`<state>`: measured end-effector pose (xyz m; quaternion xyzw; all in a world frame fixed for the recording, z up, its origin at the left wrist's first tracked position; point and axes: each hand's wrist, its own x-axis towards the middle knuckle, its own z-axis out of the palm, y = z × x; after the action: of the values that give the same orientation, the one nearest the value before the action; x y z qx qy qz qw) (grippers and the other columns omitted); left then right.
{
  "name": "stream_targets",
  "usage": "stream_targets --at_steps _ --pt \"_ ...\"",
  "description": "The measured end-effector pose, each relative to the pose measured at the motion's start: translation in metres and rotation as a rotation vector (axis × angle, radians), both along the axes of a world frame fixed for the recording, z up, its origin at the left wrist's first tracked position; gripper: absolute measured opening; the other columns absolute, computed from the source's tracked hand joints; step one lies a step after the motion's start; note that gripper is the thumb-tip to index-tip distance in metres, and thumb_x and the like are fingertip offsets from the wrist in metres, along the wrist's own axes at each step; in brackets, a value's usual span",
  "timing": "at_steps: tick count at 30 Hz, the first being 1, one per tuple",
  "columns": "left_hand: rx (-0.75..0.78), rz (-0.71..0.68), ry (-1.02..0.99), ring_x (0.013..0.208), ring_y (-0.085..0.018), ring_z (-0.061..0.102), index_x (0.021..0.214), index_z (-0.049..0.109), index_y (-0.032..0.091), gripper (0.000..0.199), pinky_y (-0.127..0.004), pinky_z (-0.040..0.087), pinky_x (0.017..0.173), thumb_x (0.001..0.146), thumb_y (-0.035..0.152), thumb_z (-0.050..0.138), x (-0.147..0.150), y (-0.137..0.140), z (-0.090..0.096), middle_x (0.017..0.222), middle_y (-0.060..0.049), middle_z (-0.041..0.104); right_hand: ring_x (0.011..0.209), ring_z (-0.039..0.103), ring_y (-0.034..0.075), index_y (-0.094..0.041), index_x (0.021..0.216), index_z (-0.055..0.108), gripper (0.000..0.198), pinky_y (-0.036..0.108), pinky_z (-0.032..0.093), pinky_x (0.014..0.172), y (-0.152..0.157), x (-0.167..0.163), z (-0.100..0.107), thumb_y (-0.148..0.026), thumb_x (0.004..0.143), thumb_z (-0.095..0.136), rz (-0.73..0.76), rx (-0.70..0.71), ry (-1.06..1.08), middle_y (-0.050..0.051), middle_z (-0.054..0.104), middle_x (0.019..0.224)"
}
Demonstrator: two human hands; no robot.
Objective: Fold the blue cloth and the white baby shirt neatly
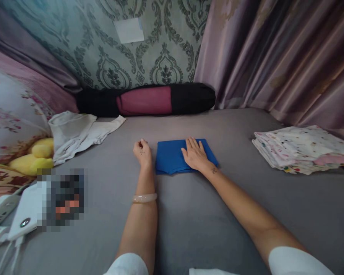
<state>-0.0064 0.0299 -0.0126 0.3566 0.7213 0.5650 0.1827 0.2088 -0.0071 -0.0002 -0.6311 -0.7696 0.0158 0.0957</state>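
A folded blue cloth lies flat on the grey bed sheet, its near edge slightly uneven. My right hand rests palm down on the right part of this cloth, fingers stretched out and a little spread. Just left of the cloth, apart from it, my left hand is curled into a loose fist on the sheet. Nothing shows between its fingers, though the palm side is partly hidden. A pale bangle circles the left forearm.
To the right sits a stack of folded patterned cloths. A white garment lies at the left, near a yellow plush toy. A white power bank with cables is at the near left. A black and maroon roll lies along the wall.
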Motion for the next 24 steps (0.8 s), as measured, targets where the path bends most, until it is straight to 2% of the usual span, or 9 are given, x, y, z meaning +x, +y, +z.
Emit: stream_targets --at_steps 6,10,17,24 --pt "0.129 -0.052 -0.413 0.075 -0.015 0.066 0.087 0.058 0.013 0.020 -0.026 0.047 0.066 0.085 0.029 0.046 0.003 -0.001 0.003 0.085 -0.010 0.068 0.144 0.015 0.027 -0.001 0.147 0.026 0.065 0.045 0.011 0.117 0.005 -0.019 -0.006 -0.043 0.098 0.017 0.031 -0.072 0.022 0.016 0.024 0.155" --pt "0.142 -0.004 -0.604 0.063 -0.010 0.061 0.085 0.059 0.014 0.015 -0.021 0.041 0.056 0.082 0.025 0.049 0.003 -0.003 0.010 0.078 -0.006 0.066 0.145 0.013 0.025 -0.002 0.148 0.027 0.066 0.046 0.010 0.117 0.007 -0.017 -0.012 -0.043 0.098 0.016 0.020 -0.095 0.020 0.015 0.024 0.155" --pt "0.157 0.052 -0.775 0.054 -0.007 0.054 0.081 0.059 0.015 0.010 -0.019 0.034 0.051 0.079 0.020 0.051 -0.001 -0.001 0.016 0.069 -0.001 0.060 0.144 0.015 0.026 -0.003 0.147 0.029 0.063 0.048 0.011 0.117 0.007 -0.025 -0.008 -0.040 0.098 0.018 0.003 -0.116 0.002 0.015 0.025 0.154" --pt "0.164 0.107 -0.870 0.051 -0.006 0.051 0.080 0.058 0.015 0.008 -0.018 0.034 0.049 0.076 0.020 0.052 -0.005 -0.001 0.020 0.067 0.001 0.058 0.144 0.015 0.026 -0.003 0.147 0.028 0.063 0.046 0.010 0.117 0.005 -0.076 0.002 -0.042 0.098 0.018 0.092 -0.090 0.103 0.015 0.024 0.154"
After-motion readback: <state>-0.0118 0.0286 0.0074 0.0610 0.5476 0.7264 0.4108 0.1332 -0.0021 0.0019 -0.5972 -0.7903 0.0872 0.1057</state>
